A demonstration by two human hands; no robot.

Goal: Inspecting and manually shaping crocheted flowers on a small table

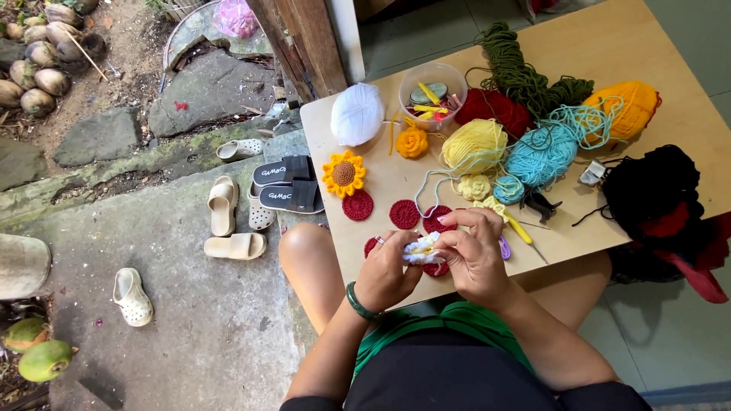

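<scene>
Low in the middle of the frame, the left hand (387,272) and the right hand (474,255) are meeting over the near edge of the wooden table (685,46), fingers of both closing on a small white and yellow crochet piece (421,249). Whether a hook is being held too is hard to tell. Red crochet discs (404,214) are lying just above, with yarn balls (541,152) toward the upper right.

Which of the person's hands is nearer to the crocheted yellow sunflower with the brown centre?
Left. The left hand lies below and slightly right of the crocheted yellow sunflower with the brown centre. The right hand is further right, past the small white-and-yellow crochet piece that both hands hold.
</scene>
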